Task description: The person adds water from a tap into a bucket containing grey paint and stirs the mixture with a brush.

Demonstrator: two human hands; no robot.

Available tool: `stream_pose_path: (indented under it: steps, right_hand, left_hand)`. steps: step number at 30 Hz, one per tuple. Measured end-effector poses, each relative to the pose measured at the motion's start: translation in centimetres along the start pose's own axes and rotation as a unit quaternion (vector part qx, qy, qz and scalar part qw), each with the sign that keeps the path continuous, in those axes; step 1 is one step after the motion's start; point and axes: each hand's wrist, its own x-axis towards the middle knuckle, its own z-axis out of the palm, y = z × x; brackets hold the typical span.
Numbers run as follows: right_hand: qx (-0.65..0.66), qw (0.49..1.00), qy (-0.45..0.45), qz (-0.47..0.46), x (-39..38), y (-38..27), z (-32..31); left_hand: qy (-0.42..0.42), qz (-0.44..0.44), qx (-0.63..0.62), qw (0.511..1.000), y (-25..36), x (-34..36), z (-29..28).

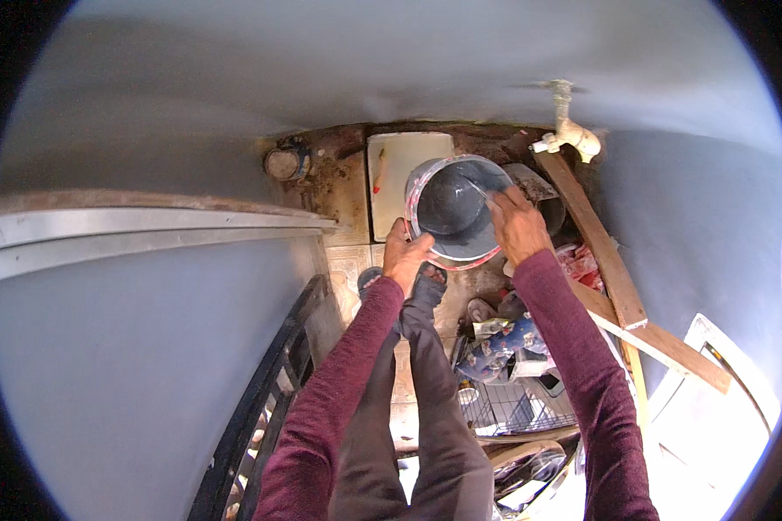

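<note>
Sleeves (334,408), bucket (447,217) in left hand (406,255), probable tool (477,186) in right hand (520,228)

Hands (407,258) at a grey bucket (458,247), thin tool (475,187) in the right one, beige tap (575,135), wooden planks (596,239)

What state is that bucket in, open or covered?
Open: no lid covers the bucket, its grey inside shows, and a thin tool in the right hand reaches into it. The left hand grips its edge.
</note>
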Motion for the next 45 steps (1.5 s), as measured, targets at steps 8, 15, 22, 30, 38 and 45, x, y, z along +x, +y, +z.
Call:
stream_pose_path:
  steps: [8, 15, 22, 30, 38, 45]
  right_hand:
    - [0.034, 0.988, -0.153, 0.008, -5.6, -3.9, 6.0]
    - [0.007, 0.990, -0.137, 0.033, -7.4, -5.6, 10.8]
    - [0.067, 0.971, -0.228, -0.015, -13.6, -7.3, 15.5]
    - [-0.001, 0.981, -0.189, 0.036, -13.9, -7.2, 15.9]
    - [0.072, 0.989, -0.128, 0.022, -14.0, -6.9, 17.3]
    - [-0.028, 0.977, -0.198, 0.073, -16.8, -7.5, 17.9]
  left_hand:
    - [0.027, -0.023, -0.041, 0.999, -6.7, -2.7, -5.1]
    - [0.070, -0.036, -0.048, 0.996, -11.4, -5.5, -10.2]
    - [0.083, -0.048, -0.042, 0.994, -16.4, -6.2, -13.5]
    - [0.055, -0.037, -0.045, 0.997, -18.1, -6.6, -14.6]
    - [0.045, -0.034, -0.025, 0.998, -17.4, -5.1, -13.4]
    - [0.028, -0.030, -0.020, 0.999, -19.6, -4.2, -14.1]
